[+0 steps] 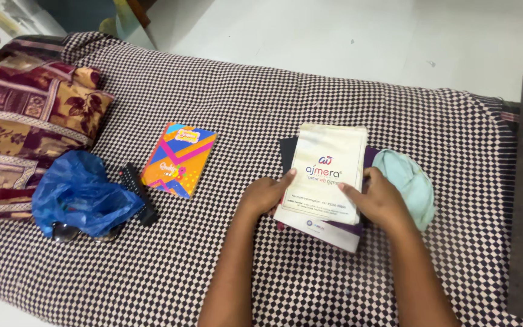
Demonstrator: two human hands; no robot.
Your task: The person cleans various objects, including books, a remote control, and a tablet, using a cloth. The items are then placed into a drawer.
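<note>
A cream flat cloth bag (329,163) with printed lettering lies on top of a small stack of folded bags, white, dark and purple, on a checked bedspread (261,103). My left hand (266,192) rests at the bag's left edge, thumb on its surface. My right hand (379,198) presses on its lower right corner, fingers spread over the stack. Neither hand lifts anything. A pale blue cloth (410,181) lies bunched just right of the stack, touching my right hand's side.
A colourful notebook (179,158) lies left of the stack. Further left are a black remote (138,192), a crumpled blue plastic bag (80,192) and sunglasses (65,232) beneath it. Patterned maroon and gold pillows (25,121) fill the left end. White floor (346,36) lies beyond the bed.
</note>
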